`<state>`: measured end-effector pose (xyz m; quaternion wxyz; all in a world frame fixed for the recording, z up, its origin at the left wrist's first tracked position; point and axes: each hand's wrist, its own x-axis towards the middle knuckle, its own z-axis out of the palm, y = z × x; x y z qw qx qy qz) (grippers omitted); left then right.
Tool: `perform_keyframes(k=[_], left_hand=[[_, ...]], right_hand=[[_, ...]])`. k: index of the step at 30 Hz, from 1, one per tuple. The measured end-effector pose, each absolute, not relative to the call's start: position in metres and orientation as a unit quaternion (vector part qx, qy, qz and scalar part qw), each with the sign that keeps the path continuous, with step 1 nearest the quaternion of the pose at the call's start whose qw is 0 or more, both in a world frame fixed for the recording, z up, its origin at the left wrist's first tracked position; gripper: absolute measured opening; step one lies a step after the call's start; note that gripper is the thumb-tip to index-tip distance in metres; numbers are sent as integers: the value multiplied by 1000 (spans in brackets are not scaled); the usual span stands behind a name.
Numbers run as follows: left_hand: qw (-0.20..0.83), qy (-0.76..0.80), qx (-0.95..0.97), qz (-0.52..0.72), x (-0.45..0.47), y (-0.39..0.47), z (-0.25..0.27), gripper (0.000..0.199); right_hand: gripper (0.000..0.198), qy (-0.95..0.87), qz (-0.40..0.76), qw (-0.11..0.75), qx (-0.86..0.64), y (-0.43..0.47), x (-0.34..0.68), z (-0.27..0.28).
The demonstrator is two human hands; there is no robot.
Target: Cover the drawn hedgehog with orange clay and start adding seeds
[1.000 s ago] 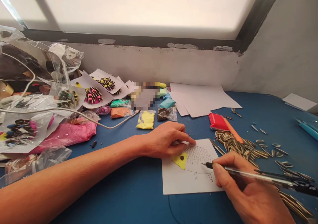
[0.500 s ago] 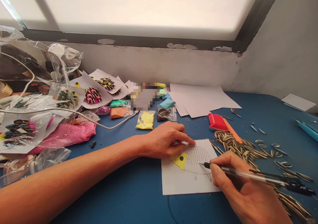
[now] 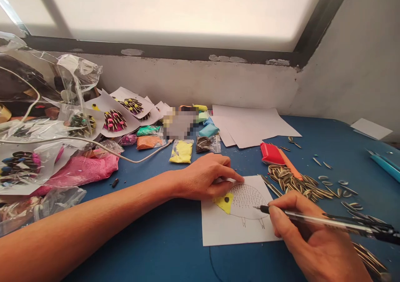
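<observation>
My right hand point(image 3: 312, 240) has nudged the pen point(image 3: 328, 223) so its tip sits slightly further right on the hedgehog drawing point(image 3: 246, 198), after dipping left half a second ago.

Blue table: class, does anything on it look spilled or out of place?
Yes. Sunflower seeds lie spilled in a loose heap right of the hedgehog drawing, with strays scattered further right across the table.

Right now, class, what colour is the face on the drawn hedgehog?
Yellow face, with a dark dot; head view shows it on the paper.
</observation>
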<state>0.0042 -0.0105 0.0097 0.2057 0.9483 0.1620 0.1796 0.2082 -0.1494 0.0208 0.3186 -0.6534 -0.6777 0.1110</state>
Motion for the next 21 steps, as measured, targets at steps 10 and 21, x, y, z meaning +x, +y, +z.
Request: perform_keyframes(k=[10, 21], left_hand=[[208, 158, 948, 180, 4, -10, 9, 30], [215, 151, 945, 194, 3, -10, 8, 30]], right_hand=[[24, -681, 119, 310, -653, -148, 207, 19], [22, -678, 103, 311, -658, -149, 206, 16]])
